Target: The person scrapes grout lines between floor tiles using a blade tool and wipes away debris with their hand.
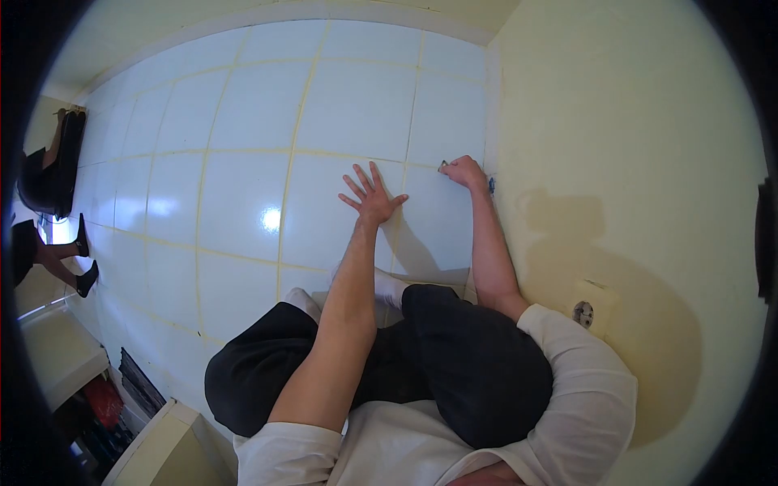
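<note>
Beside the wall (pixel 648 121), the right hand (pixel 468 172) pinches a small object (pixel 443 167); farther out, the left hand (pixel 375 202) splays on tiles (pixel 348 105).

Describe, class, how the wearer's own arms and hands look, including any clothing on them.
The left hand and right hand are ungloved. The left sleeve and right sleeve are white, short and loose, with no visible print, leaving the left forearm and right forearm uncovered.
</note>
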### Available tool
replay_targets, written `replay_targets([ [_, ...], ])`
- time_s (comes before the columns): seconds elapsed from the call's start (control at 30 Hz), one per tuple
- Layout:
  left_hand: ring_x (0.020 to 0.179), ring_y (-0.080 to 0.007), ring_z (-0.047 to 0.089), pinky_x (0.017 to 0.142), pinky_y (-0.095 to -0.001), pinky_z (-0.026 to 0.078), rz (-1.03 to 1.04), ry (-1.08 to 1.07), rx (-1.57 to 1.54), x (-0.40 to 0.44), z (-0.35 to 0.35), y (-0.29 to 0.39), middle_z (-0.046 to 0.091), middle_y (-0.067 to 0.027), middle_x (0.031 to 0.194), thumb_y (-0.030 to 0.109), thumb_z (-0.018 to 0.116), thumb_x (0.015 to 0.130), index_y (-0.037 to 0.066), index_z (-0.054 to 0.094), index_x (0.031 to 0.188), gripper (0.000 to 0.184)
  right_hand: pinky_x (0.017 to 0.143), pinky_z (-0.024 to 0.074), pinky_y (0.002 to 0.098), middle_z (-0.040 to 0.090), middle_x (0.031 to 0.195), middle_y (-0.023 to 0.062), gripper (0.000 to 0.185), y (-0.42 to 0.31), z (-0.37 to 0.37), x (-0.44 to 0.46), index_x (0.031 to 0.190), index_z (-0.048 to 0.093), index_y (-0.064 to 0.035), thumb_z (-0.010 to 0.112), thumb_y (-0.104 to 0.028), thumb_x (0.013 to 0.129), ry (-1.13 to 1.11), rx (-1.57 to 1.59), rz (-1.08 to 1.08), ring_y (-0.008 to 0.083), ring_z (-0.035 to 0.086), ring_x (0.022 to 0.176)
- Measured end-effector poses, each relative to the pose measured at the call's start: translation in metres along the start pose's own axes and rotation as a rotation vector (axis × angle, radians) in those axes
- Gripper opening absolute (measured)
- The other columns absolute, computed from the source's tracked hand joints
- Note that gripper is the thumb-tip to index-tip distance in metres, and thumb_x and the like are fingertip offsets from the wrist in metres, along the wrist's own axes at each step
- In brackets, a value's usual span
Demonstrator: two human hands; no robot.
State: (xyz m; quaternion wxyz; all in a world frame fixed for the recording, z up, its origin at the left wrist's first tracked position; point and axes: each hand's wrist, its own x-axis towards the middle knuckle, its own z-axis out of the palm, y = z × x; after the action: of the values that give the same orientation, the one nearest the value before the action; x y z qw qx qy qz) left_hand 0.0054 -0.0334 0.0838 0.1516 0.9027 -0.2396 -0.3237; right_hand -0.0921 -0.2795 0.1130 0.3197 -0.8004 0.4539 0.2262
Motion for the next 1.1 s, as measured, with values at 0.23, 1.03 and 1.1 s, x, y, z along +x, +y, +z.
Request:
replay_targets([
  [0.23, 0.139, -0.0540, -0.036, 0.101, -0.0807, -0.015, 0.004, -0.003, -0.008, -0.004, 0.000, 0.005, -0.034, -0.0259, 0.157, 0.076, 0.069, 0.073, 0.016, -0.022, 0.156, 0.137, 0.091, 0.0540, 0.0421, 0.073, 0.113, 0.0127, 0.045, -0.024, 0.003, -0.014, 0.108, 0.077, -0.0138, 0.071, -0.047, 0.077, 0.052, -0.010, 0.020, 0.0308, 0.069, 0.107],
  [1.03, 0.139, -0.0544, -0.036, 0.100, -0.0809, -0.015, 0.010, 0.003, -0.004, -0.002, 0.004, 0.002, -0.034, -0.0260, 0.157, 0.076, 0.068, 0.074, 0.017, -0.022, 0.157, 0.136, 0.091, 0.0540, 0.0436, 0.073, 0.113, 0.0131, 0.046, -0.018, 0.005, -0.009, 0.110, 0.076, -0.0129, 0.071, -0.047, 0.079, 0.057, -0.025, -0.004, 0.0316, 0.069, 0.107],
  [1.1, 0.139, -0.0545, -0.036, 0.100, -0.0808, -0.015, 0.008, -0.002, 0.000, -0.002, 0.003, 0.003, -0.034, -0.0262, 0.157, 0.076, 0.068, 0.074, 0.017, -0.022, 0.157, 0.136, 0.090, 0.0544, 0.0433, 0.073, 0.112, 0.0128, 0.045, -0.024, 0.006, -0.009, 0.109, 0.076, -0.0133, 0.071, -0.047, 0.079, 0.064, -0.040, 0.006, 0.0313, 0.069, 0.106],
])
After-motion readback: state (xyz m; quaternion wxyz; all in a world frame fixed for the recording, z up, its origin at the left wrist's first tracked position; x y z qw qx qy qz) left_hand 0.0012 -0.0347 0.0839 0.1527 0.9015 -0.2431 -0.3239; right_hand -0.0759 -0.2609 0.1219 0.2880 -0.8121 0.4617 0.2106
